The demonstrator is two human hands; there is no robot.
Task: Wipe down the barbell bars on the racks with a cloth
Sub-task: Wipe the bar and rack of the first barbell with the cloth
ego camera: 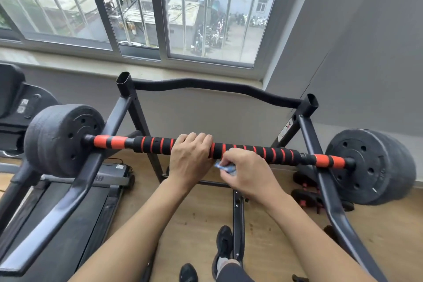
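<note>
Your right hand [249,171] pinches the cloth [225,168] just below the left-right bar [277,154]; your left hand [192,155] curls fingers over it.

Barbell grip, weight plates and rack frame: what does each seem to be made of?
Barbell grip: probably foam, matte black with orange bands, softly ribbed.
Weight plates: matte dark grey, grainy and rounded, likely a plastic or rubber shell; core cannot be told.
Rack frame: painted metal tubing by the look, smooth with glossy highlights and open tube ends.
</note>
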